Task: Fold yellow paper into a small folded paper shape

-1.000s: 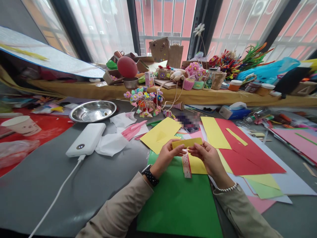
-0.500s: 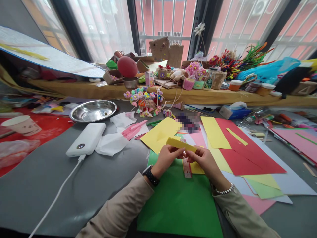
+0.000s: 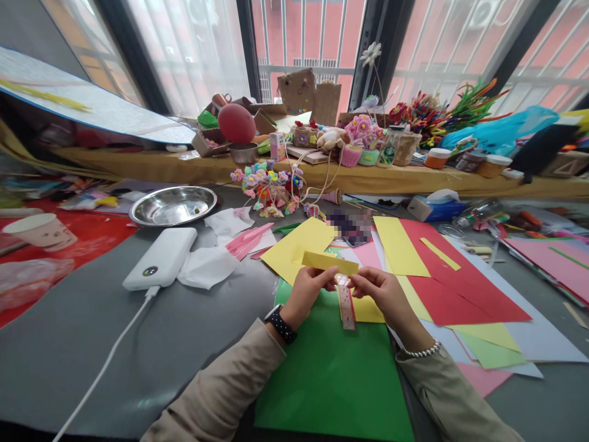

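Observation:
Between my hands is a folded strip of yellow paper, held up above the desk. My left hand pinches it along its lower edge. At its right end, the thumb and fingertips of my right hand are closed on it. Below the strip, a pink patterned ruler lies beside a yellow paper piece, both on a large green sheet. A yellow sheet lies just beyond my left hand.
Red paper with yellow pieces on it spreads to the right. On the left are a white power bank with a cable, crumpled tissue and a steel dish. Pipe-cleaner flowers stand at the back.
The yellow strip has shifted slightly left and turned more level. My right fingers have moved to its right end, and more of the ruler shows beneath.

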Motion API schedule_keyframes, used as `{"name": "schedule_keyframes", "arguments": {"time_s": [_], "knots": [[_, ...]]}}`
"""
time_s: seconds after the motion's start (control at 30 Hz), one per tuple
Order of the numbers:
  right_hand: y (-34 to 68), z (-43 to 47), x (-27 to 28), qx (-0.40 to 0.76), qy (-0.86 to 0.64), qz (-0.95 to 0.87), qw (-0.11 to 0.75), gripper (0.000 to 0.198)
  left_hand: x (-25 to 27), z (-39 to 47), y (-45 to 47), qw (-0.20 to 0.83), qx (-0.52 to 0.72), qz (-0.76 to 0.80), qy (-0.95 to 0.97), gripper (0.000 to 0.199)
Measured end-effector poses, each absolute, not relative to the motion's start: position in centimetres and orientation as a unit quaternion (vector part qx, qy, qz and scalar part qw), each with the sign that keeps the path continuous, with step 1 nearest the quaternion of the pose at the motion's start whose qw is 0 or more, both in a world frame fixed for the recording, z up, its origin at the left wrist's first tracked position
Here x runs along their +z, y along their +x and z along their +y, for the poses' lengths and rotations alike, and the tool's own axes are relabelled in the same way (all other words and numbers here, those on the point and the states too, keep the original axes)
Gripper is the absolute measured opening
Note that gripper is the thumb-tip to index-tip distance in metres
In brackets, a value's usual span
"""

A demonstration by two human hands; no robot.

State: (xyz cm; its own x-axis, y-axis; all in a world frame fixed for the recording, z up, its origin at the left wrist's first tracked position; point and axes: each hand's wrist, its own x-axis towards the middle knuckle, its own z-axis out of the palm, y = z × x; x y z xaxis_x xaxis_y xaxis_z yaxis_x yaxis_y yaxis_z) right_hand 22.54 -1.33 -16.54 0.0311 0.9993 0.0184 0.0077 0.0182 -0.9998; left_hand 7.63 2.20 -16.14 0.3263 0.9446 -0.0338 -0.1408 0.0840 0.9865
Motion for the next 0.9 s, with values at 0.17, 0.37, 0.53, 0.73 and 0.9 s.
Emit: {"name": "schedule_keyframes", "arguments": {"time_s": [0.17, 0.37, 0.53, 0.73, 0.9], "knots": [[23.0, -1.3, -16.6, 0.476, -0.515, -0.485, 0.522, 0.019, -16.1, 2.4, 7.5, 0.644, 0.455, 0.383, 0.482, 0.026], [23.2, -1.3, -16.6, 0.466, -0.521, -0.468, 0.541, 0.02, -16.1, 2.8, 7.2, 0.681, 0.472, 0.384, 0.408, 0.022], [22.5, -1.3, -16.5, 0.482, -0.503, -0.504, 0.511, 0.02, -16.0, 2.4, 7.4, 0.653, 0.424, 0.382, 0.497, 0.024], [22.4, -1.4, -16.5, 0.492, -0.496, -0.515, 0.495, 0.022, -16.4, 2.4, 7.6, 0.666, 0.458, 0.37, 0.459, 0.03], [22.2, -1.4, -16.6, 0.496, -0.496, -0.521, 0.487, 0.023, -16.6, 2.6, 7.4, 0.674, 0.481, 0.383, 0.409, 0.032]]}}
